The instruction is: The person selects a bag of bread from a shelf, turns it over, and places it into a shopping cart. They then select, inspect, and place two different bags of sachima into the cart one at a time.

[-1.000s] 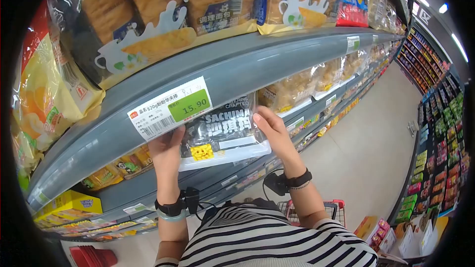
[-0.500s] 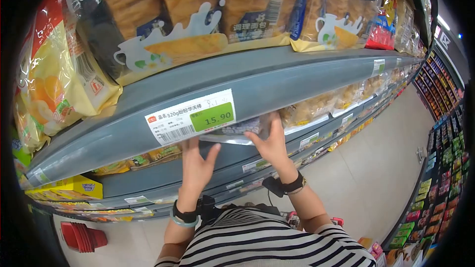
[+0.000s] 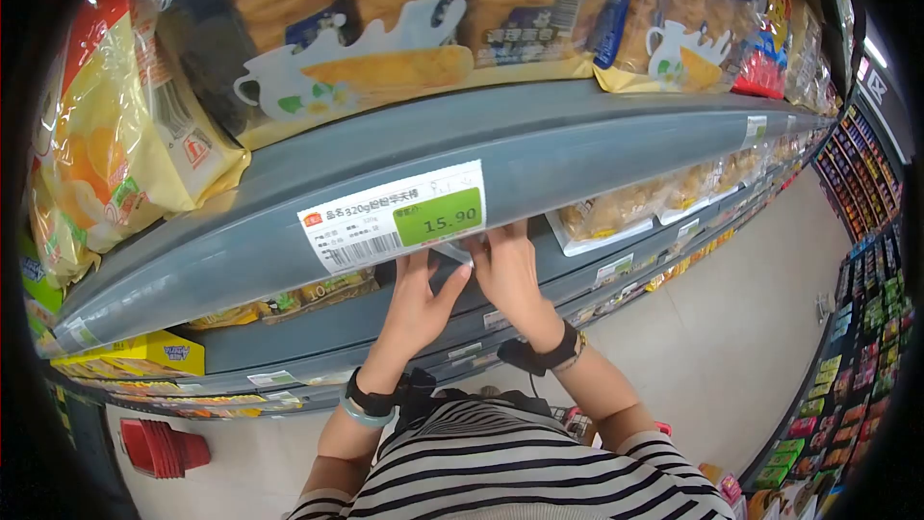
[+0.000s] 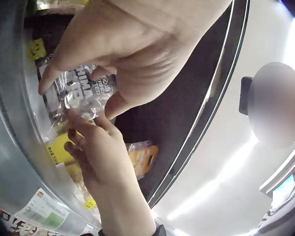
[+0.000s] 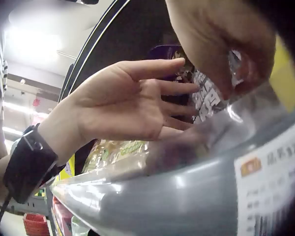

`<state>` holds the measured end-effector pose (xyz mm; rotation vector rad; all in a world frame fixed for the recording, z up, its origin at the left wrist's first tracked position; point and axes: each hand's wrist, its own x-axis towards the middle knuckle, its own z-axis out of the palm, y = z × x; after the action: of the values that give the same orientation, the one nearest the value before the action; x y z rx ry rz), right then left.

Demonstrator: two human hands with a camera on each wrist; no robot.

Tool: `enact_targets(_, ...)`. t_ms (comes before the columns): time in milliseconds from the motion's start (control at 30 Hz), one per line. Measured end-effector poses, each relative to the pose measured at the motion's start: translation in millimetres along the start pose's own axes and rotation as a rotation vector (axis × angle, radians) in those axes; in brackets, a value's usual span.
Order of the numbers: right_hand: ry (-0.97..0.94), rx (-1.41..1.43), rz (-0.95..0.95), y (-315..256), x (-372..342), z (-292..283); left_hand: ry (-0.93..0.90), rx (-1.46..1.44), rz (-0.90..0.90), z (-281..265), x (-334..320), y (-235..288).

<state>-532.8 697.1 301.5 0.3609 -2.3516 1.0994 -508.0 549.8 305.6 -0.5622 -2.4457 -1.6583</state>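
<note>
A clear-and-black sachima package (image 4: 81,88) lies on the shelf below the bread, its white lettering visible in the left wrist view. In the head view the shelf lip hides most of it. My left hand (image 3: 419,299) reaches under that lip with fingers extended; in the right wrist view the straight fingers of this left hand (image 5: 132,103) lie against the package's lettered face. Close beside it, my right hand (image 3: 510,274) pinches the package's plastic edge, as the right wrist view shows, where the right hand (image 5: 226,44) has its fingers curled around crinkled film.
A grey shelf lip (image 3: 597,149) with a 15.90 price label (image 3: 395,217) runs above both hands. Bags of bread (image 3: 385,19) fill the upper shelf. More clear snack packs (image 3: 616,212) sit to the right, a yellow box (image 3: 144,356) to the left. Red baskets (image 3: 164,448) stack on the floor.
The sachima package has gone from in front of the shelf to beneath the lip. Both hands followed it in, and the right hand moved left, nearer the left. The left hand's fingers have straightened.
</note>
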Motion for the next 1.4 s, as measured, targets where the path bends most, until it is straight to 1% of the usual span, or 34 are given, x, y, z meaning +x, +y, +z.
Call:
enact_targets(33, 0.006, -0.002, 0.012, 7.9, 4.4, 6.5, -0.014, -0.001, -0.001, 0.8, 2.8, -0.5)
enact_targets(100, 0.01, -0.055, -0.147, 20.4, 15.9, 17.5, -0.015, -0.085, -0.031, 1.8, 10.3, -1.9)
enact_targets(133, -0.042, -0.049, -0.107, 19.6, 20.9, 17.8, -0.026, -0.058, -0.037, 1.0, 14.5, -3.3)
enact_targets(167, -0.036, -0.05, -0.097, 27.7, 26.5, 22.6, -0.037, -0.056, -0.038, 0.1, 19.5, -9.3)
enact_targets(233, -0.087, -0.095, -0.143, 52.9, 40.1, 37.0, -0.012, 0.028, 0.017, -0.1, 31.5, -22.0)
enact_targets(267, -0.088, -0.094, -0.139, 55.8, 46.8, 40.4, -0.044, -0.15, -0.154, -1.6, 35.1, -4.6)
enact_targets(367, -0.066, -0.155, -0.127, 59.8, 58.7, 47.0, -0.027, -0.115, -0.225, -0.5, 47.6, -5.5)
enact_targets(433, -0.007, -0.04, -0.28, 58.6, 62.9, 46.8, -0.008, -0.156, -0.263, 2.5, 52.9, -6.3)
enact_targets(500, -0.011, -0.007, -0.279, 52.2, 64.4, 46.4, -0.022, -0.35, -0.236, 5.7, 59.7, -18.4)
enact_targets(567, -0.065, 0.377, 0.015, 44.6, 64.3, 42.2, 0.004, -0.394, -0.219, 9.7, 70.2, -31.1)
enact_targets(600, -0.071, 0.378, 0.018, 40.4, 61.9, 38.0, 0.022, -0.429, -0.234, 9.9, 82.2, -45.3)
enact_targets(667, -0.188, 0.743, 0.394, 29.0, 59.1, 26.1, 0.043, -0.466, -0.253, 14.7, 103.8, -67.3)
enact_targets(700, -0.192, 0.741, 0.397, 30.5, 56.7, 25.3, 0.112, -0.311, -0.143, 18.3, 113.8, -76.3)
enact_targets(733, -0.246, 0.685, 0.359, 31.3, 52.6, 24.5, 0.177, -0.154, -0.037, 19.9, 116.3, -75.7)
enact_targets(767, -0.297, 0.629, 0.319, 32.1, 49.1, 23.6, 0.177, -0.156, -0.042, 19.8, 116.6, -75.5)
enact_targets(800, -0.297, 0.628, 0.322, 33.0, 45.5, 21.8, 0.203, -0.186, -0.066, 18.9, 117.9, -74.8)
enact_targets(867, -0.288, 0.627, 0.234, 28.7, 37.6, 13.6, 0.222, -0.219, -0.089, 17.9, 117.8, -60.0)
enact_targets(900, -0.28, 0.625, 0.235, 30.1, 34.8, 13.9, 0.24, -0.155, 0.004, 17.8, 118.1, -49.3)
enact_targets(967, -0.125, 0.778, 0.267, 30.1, 26.8, 16.4, 0.27, -0.027, 0.184, 20.6, 116.4, -35.3)
enact_targets(1000, -0.117, 0.775, 0.271, 29.9, 23.3, 14.1, 0.308, 0.042, 0.348, 24.3, 121.1, -36.1)
enact_targets(1100, -0.082, 0.816, 0.235, 17.2, 18.8, 0.4, 0.299, 0.076, 0.378, 32.4, 123.9, -32.2)
enact_targets(1167, -0.023, 0.813, 0.207, 13.2, 13.7, -3.1, 0.298, 0.118, 0.405, 36.2, 124.0, -29.8)
enact_targets(1400, 0.087, 0.74, 0.255, 17.4, 5.1, -20.1, 0.297, 0.263, 0.519, 47.5, 130.4, -13.7)
